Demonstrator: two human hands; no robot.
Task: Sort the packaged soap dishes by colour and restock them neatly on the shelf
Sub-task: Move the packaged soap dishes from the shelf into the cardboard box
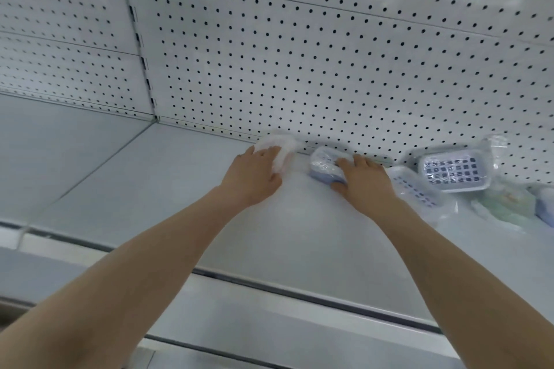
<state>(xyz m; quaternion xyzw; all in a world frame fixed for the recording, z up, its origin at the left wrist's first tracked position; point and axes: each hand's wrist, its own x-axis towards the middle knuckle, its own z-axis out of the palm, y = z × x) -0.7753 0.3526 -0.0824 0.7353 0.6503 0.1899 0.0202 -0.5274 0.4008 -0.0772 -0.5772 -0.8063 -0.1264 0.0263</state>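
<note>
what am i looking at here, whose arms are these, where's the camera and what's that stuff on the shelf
There is no machine here. These are a person's two bare arms, filmed by one wide-angle camera worn on the head and looking forward and down, so the arms come in from the bottom. They reach across a pale shelf to its back wall, a pegboard. The left hand holds a white soap dish in clear wrap. The right hand holds a blue soap dish. To the right lie more wrapped dishes, and one of them, a leaning dish, is propped against the pegboard.
</note>
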